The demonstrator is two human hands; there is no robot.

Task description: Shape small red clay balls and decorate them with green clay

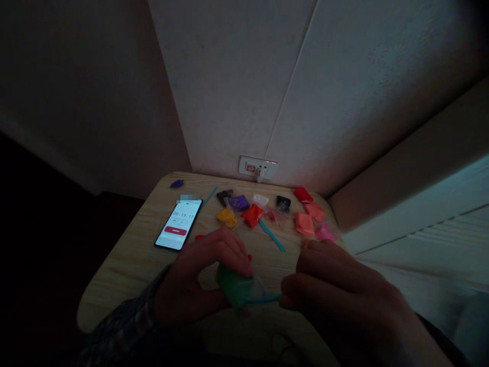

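Observation:
Low over the table, my left hand (206, 272) grips a clear bag of green clay (231, 283) between thumb and fingers. My right hand (336, 290) is closed on the end of a thin turquoise modelling tool (267, 299). The tool's other end reaches the bag; whether it is inside the green lump I cannot tell. A small red bit (250, 257) shows by my left fingertips. Another turquoise tool (273, 236) lies on the table beyond my hands.
On the wooden table (114, 275) lie a lit phone (179, 224), a small purple piece (177, 183) and a thin turquoise stick (210, 198). Several clay packets spread along the back, among them a yellow packet (226, 218) and a salmon packet (304, 223). A wall socket (257, 167) holds a plug.

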